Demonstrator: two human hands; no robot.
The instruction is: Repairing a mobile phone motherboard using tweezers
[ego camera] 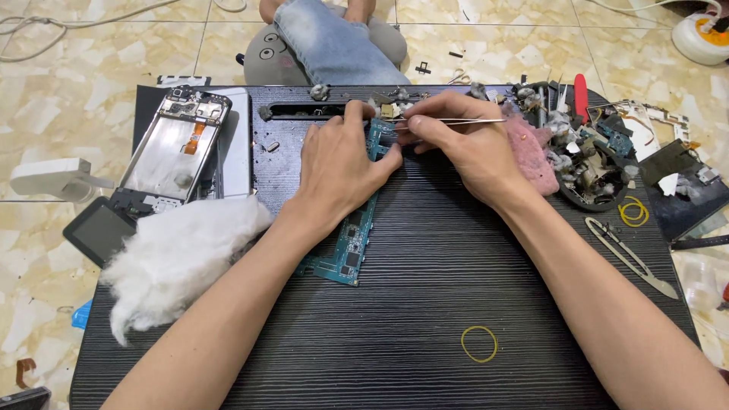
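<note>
A long teal circuit board (351, 247) lies on the black low table (425, 304), running from under my hands toward the near left. My left hand (339, 163) presses down on the board's far end, fingers flat and together. My right hand (456, 144) pinches thin metal tweezers (463, 121), whose tips point left at the board's top end near my left fingertips. What the tips touch is hidden by my fingers.
An opened phone frame (173, 144) and a wad of white cotton (178, 254) lie left. A pink cloth (529, 156), a round dish of scrap parts (588, 178), thread snips (630, 258) and yellow rubber bands (479, 343) lie right. A seated person's denim knee (334, 42) is beyond the table.
</note>
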